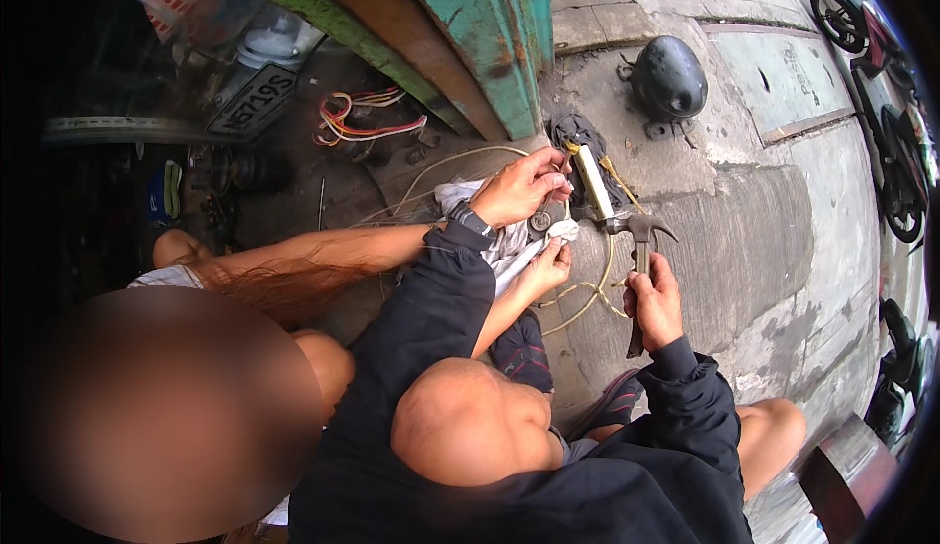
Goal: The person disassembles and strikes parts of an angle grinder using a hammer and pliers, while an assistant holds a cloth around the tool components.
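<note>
My right hand (656, 301) is closed round the handle of a claw hammer (641, 250), whose metal head points away from me, above the pavement. My left hand (521, 189), with a watch at its wrist, pinches something thin that I cannot make out. Just beyond its fingers lies a pale rectangular bar (593, 182) with yellowish cord at its ends. Below my left hand, a co-worker's hand (545, 270) holds a bunched white cloth (519, 250). A small round grey piece (540, 221) sits by the cloth.
Pale cord (599, 289) loops over the ground, and a dark cloth (580, 138) lies behind the bar. A black helmet-like dome (671, 78) stands farther off. A teal metal post (490, 35) rises ahead. At left are red and white wires (343, 118); motorcycles (896, 172) stand at far right.
</note>
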